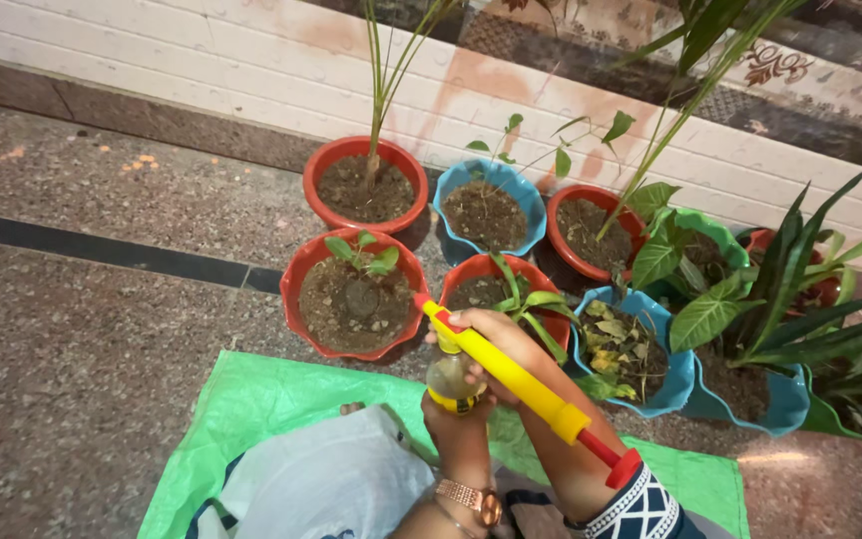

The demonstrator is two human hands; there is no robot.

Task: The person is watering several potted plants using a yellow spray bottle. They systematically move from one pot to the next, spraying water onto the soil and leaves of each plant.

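Yellow pump sprayer (526,384), held slantwise above the front row of pots, nozzle end up and left, red plunger handle (623,467) down and right near the patterned sleeve. Under the barrel, a small clear bottle (448,374), screwed on by a yellow collar. Probably light, hard plastic, stiff along the barrel and not fragile; likely smooth, and slippery if wet, with most of any weight in the bottle, though how full cannot be told. Best held just as here: one grip around the bottle and collar, the other around the barrel, the red handle left free. Left hand (456,414), wearing a wristwatch (471,497), cupped up from below with fingers closed around the bottle's underside. Right hand (501,339) wrapped over the front of the barrel, fingers curled tight on it. Just beyond the nozzle, a red pot (301,289) of dark soil with a small green seedling (361,255); behind the right hand, a second red pot (471,268) with long leaves; to the right, a blue pot (675,369) full of dry yellowed leaves. Further pots, red, blue and green, in a back row against a pale tiled wall (202,60). Below, a green mat (251,399) spread on the speckled stone floor (72,349).
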